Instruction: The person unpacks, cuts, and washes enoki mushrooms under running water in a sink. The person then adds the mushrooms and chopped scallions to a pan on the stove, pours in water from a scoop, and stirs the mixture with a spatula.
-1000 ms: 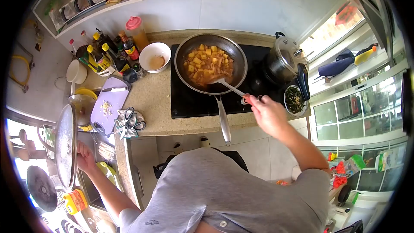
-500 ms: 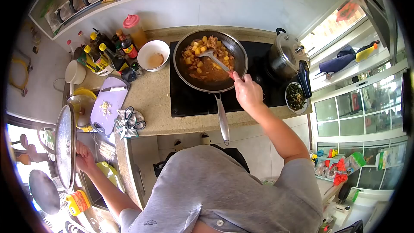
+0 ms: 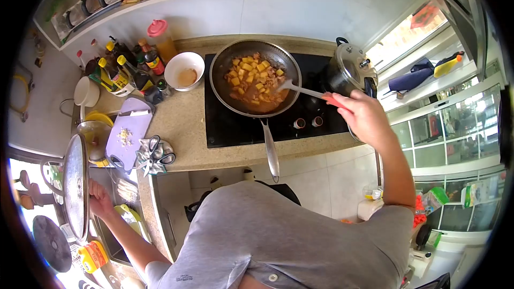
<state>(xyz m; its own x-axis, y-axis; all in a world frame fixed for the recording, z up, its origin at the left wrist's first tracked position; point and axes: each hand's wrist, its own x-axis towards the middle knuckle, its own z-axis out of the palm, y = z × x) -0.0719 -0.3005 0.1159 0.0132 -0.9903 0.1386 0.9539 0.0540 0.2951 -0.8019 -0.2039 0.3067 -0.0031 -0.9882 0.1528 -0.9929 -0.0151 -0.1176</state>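
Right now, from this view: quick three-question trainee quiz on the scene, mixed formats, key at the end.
1. Multiple choice: what does the left hand hold?
A) the scissors
B) a lid
C) a bottle

2. True or false: the white bowl stands on the counter, to the left of the pan.

3. Fill in the color: the right hand grips the spatula by its ____ handle.

Key: 1 B; 2 true; 3 red.
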